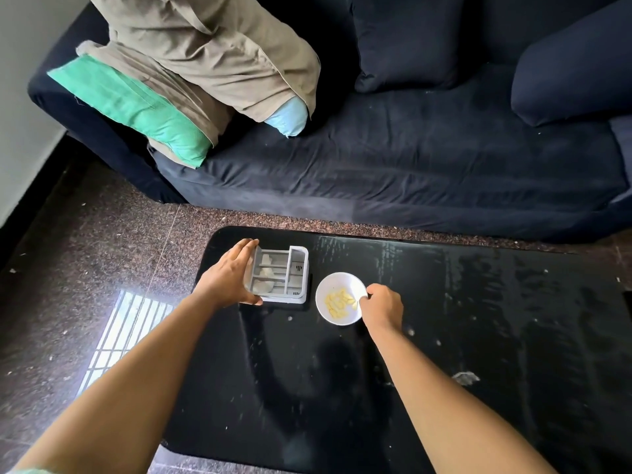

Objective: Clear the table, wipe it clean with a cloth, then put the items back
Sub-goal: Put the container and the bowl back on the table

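Both hands are down at the far left end of the table (478,336), each on one thing. Your left hand (228,281) spans the left side of the grey tray (298,250), fingers reaching over its far corner and thumb hooked at the near corner, so it grips the tray across its width. Your right hand (382,306) is curled tight, pinching the right rim of the white bowl (338,280), thumb tip just inside the lip. The bowl sits just beside the tray, both resting on the table, left of centre in the frame.

The dark top shows streaks and white scraps (465,378) lower right, so this looks like the clearing stage, wiping not yet done. Lift straight up, not at a slant: the yellow pieces (338,304) lie loose in the bowl, and a rim pinch lets it tip easily. Slide a finger or two under the base if you can. The tray has open compartments with pale bits inside, so hold it level too.

Both arms are stretched long and nearly straight from the lower corners of the frame, wrists low. The dark sofa (410,159) across the upper frame is the nearest spot to set things down.
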`<action>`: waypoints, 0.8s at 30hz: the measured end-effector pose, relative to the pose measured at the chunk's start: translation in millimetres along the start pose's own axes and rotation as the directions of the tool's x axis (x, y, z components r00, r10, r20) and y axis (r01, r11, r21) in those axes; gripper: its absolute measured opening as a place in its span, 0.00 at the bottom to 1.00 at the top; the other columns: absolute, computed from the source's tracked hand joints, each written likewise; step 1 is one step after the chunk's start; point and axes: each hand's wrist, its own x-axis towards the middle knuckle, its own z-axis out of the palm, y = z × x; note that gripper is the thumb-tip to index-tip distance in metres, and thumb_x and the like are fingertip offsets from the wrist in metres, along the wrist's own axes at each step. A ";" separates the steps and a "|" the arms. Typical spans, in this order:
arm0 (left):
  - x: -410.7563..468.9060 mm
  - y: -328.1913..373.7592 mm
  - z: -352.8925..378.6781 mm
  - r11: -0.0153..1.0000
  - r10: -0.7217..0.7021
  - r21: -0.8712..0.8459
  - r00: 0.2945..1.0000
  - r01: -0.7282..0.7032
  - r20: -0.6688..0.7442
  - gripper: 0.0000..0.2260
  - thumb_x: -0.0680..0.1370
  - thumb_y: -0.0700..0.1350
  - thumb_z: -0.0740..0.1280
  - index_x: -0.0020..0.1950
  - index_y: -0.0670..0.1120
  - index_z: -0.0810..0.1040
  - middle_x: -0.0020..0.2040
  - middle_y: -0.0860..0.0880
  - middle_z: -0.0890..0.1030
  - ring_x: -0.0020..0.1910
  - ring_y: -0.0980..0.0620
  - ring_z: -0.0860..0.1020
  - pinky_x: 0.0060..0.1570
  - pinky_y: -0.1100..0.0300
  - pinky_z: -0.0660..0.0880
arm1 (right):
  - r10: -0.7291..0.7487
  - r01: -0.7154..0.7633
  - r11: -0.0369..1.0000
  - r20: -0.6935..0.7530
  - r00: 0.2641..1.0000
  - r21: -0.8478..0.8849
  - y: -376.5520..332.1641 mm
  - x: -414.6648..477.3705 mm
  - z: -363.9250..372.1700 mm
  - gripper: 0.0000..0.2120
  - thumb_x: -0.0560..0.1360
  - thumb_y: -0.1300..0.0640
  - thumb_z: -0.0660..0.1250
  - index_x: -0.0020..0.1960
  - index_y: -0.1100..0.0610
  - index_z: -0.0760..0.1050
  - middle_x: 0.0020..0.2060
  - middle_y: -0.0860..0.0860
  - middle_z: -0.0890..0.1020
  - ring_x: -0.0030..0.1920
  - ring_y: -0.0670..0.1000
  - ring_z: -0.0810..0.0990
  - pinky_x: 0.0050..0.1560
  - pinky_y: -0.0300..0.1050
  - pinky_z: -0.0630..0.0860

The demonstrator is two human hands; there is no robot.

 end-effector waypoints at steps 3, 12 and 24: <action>1.7 0.6 -0.9 0.995 -0.050 0.089 0.998 0.046 0.045 0.63 0.58 0.59 0.80 0.78 0.47 0.39 0.79 0.49 0.43 0.77 0.48 0.45 0.74 0.48 0.52 | -0.013 0.013 1.000 0.010 1.000 -0.003 -6.1 -0.3 -4.3 0.05 0.75 0.62 0.61 0.41 0.58 0.74 0.45 0.58 0.82 0.42 0.58 0.76 0.36 0.44 0.69; -45.3 115.5 -8.7 0.932 -0.279 -0.302 0.930 0.202 -0.238 0.38 0.71 0.48 0.74 0.75 0.41 0.61 0.75 0.40 0.62 0.74 0.42 0.59 0.72 0.50 0.57 | -0.086 0.091 0.993 -0.063 0.994 0.072 21.1 -22.7 -68.0 0.08 0.76 0.50 0.64 0.48 0.53 0.80 0.45 0.52 0.83 0.47 0.57 0.81 0.42 0.47 0.78; -122.6 478.3 97.6 0.776 0.035 -0.624 0.994 -0.089 -0.099 0.19 0.71 0.44 0.74 0.61 0.47 0.78 0.47 0.52 0.82 0.48 0.55 0.80 0.55 0.59 0.74 | 0.022 0.074 0.963 -0.350 0.937 0.258 308.6 -80.1 -302.1 0.08 0.70 0.51 0.72 0.49 0.50 0.80 0.43 0.47 0.85 0.47 0.51 0.81 0.44 0.44 0.73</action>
